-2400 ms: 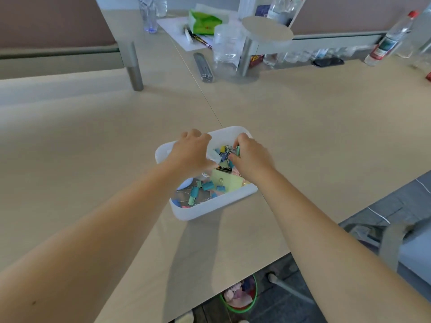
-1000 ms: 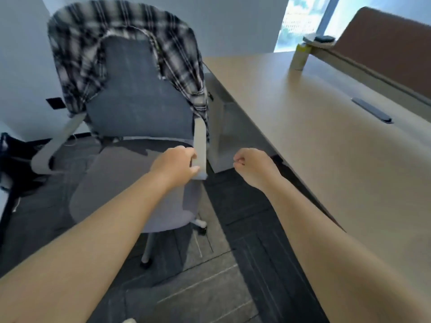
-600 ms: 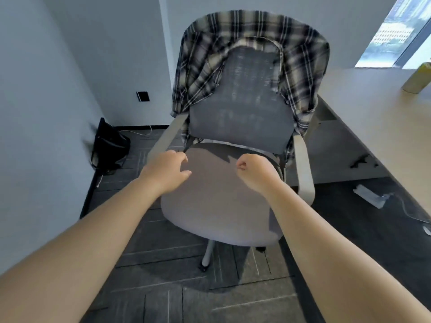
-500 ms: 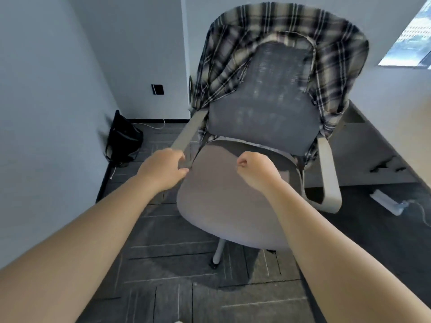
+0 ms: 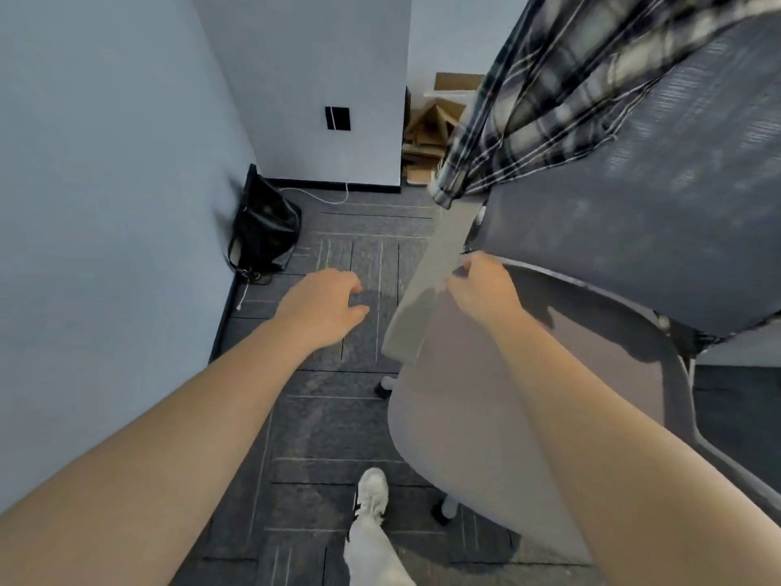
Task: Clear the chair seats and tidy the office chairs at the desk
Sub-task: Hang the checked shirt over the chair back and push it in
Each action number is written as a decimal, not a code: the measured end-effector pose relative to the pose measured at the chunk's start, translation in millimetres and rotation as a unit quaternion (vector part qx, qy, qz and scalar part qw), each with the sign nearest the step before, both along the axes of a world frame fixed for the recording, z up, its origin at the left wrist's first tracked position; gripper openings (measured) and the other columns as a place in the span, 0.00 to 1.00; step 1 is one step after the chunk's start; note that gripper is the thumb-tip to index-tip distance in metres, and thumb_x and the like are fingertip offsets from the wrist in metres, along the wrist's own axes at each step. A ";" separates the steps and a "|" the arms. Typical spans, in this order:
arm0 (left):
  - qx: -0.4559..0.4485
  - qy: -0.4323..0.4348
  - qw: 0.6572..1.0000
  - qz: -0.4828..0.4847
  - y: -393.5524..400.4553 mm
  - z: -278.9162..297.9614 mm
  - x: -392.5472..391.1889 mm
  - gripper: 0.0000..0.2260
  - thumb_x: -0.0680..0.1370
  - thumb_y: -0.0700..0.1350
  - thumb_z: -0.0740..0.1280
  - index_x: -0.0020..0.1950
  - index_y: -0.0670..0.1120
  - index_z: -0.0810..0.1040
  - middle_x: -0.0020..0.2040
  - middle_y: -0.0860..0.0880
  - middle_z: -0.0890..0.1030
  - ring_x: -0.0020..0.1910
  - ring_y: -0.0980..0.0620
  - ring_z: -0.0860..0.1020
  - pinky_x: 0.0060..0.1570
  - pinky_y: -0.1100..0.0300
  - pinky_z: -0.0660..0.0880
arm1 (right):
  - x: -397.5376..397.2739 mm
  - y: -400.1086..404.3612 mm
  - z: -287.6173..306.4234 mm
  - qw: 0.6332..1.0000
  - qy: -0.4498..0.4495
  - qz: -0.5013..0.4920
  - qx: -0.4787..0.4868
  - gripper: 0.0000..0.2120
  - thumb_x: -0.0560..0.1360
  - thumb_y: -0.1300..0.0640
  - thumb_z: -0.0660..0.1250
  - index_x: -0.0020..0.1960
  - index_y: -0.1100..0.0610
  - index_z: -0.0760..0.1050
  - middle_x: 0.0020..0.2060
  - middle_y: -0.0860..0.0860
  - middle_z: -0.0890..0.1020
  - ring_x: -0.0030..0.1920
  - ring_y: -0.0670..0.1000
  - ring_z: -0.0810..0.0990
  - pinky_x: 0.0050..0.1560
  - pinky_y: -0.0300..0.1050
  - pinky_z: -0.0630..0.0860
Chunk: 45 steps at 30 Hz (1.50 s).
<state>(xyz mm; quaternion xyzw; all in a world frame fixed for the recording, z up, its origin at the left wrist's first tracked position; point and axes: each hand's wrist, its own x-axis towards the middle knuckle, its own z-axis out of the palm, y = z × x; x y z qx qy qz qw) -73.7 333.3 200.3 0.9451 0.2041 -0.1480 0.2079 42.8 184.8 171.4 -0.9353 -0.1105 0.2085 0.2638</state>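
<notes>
A grey office chair fills the right side, its pale seat (image 5: pixel 465 416) bare. A black-and-white plaid shirt (image 5: pixel 549 99) hangs over the dark mesh backrest (image 5: pixel 634 226). My right hand (image 5: pixel 486 289) is over the seat's far left corner, fingers curled against the inner edge of the grey armrest (image 5: pixel 418 306); I cannot tell whether it grips it. My left hand (image 5: pixel 325 310) hovers over the carpet to the left of the armrest, fingers loosely apart and holding nothing.
A blue-grey wall (image 5: pixel 105 205) runs close along the left. A black bag (image 5: pixel 264 230) leans on it in the corner, and flattened cardboard (image 5: pixel 427 133) is stacked behind the chair. My white shoe (image 5: pixel 372 496) steps on dark carpet beside a chair caster (image 5: pixel 382 389).
My view has swung left and closer, so the chair now sits at the right. My left hand has come off the armrest to hover over the floor. My right hand has reached that armrest.
</notes>
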 end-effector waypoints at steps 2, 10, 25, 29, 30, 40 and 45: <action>-0.010 0.021 1.000 -0.004 17.7 -15.0 28.2 0.18 0.78 0.47 0.62 0.66 0.43 0.71 0.66 0.43 0.74 0.63 0.44 0.73 0.63 0.48 0.72 | 28.1 22.6 -21.0 0.999 0.024 -0.027 0.005 0.17 0.77 0.58 0.62 0.61 0.68 0.68 0.56 0.62 0.75 0.55 0.62 0.77 0.46 0.48 0.71; -0.027 0.069 0.997 -0.038 63.9 -56.6 94.1 0.18 0.78 0.48 0.62 0.66 0.42 0.70 0.66 0.42 0.73 0.63 0.43 0.73 0.63 0.51 0.71 | 80.2 69.8 -60.9 0.978 0.097 -0.183 0.010 0.40 0.75 0.51 0.67 0.73 0.68 0.47 0.72 0.63 0.59 0.67 0.62 0.68 0.63 0.50 0.69; -0.034 0.052 0.979 -0.192 98.5 -44.2 72.0 0.18 0.79 0.47 0.61 0.66 0.42 0.70 0.67 0.43 0.73 0.64 0.45 0.72 0.63 0.51 0.69 | -14.3 63.4 -53.4 0.976 0.128 -0.164 -0.071 0.29 0.77 0.58 0.63 0.71 0.63 0.52 0.68 0.63 0.62 0.66 0.65 0.66 0.63 0.55 0.68; -0.030 0.056 0.972 -0.225 109.5 -25.1 42.2 0.18 0.78 0.47 0.62 0.66 0.42 0.70 0.67 0.44 0.72 0.64 0.45 0.73 0.63 0.51 0.70 | -60.3 61.2 -28.3 0.971 0.074 -0.170 -0.151 0.22 0.78 0.57 0.59 0.69 0.64 0.59 0.67 0.62 0.65 0.67 0.64 0.63 0.65 0.56 0.66; -0.026 0.053 0.972 -0.229 113.0 -18.1 34.9 0.18 0.78 0.48 0.62 0.66 0.43 0.71 0.67 0.43 0.72 0.64 0.45 0.73 0.63 0.51 0.70 | -67.9 62.5 -17.4 0.971 0.051 -0.190 -0.134 0.21 0.78 0.59 0.58 0.69 0.64 0.61 0.67 0.63 0.65 0.67 0.64 0.64 0.65 0.55 0.66; 0.015 -0.017 0.978 -0.205 123.0 83.3 -15.7 0.17 0.78 0.46 0.61 0.66 0.42 0.71 0.66 0.40 0.73 0.64 0.42 0.72 0.62 0.50 0.70 | -102.5 73.5 135.8 0.900 -0.151 -0.338 0.230 0.13 0.81 0.58 0.50 0.50 0.60 0.72 0.43 0.51 0.74 0.43 0.51 0.71 0.40 0.37 0.66; 0.019 -0.076 0.974 -0.213 107.8 126.1 -23.1 0.19 0.78 0.46 0.62 0.67 0.41 0.69 0.67 0.39 0.72 0.65 0.41 0.71 0.64 0.49 0.70 | -107.6 70.2 181.7 0.880 -0.193 -0.337 0.272 0.11 0.81 0.51 0.52 0.48 0.57 0.67 0.35 0.49 0.72 0.34 0.46 0.70 0.30 0.38 0.63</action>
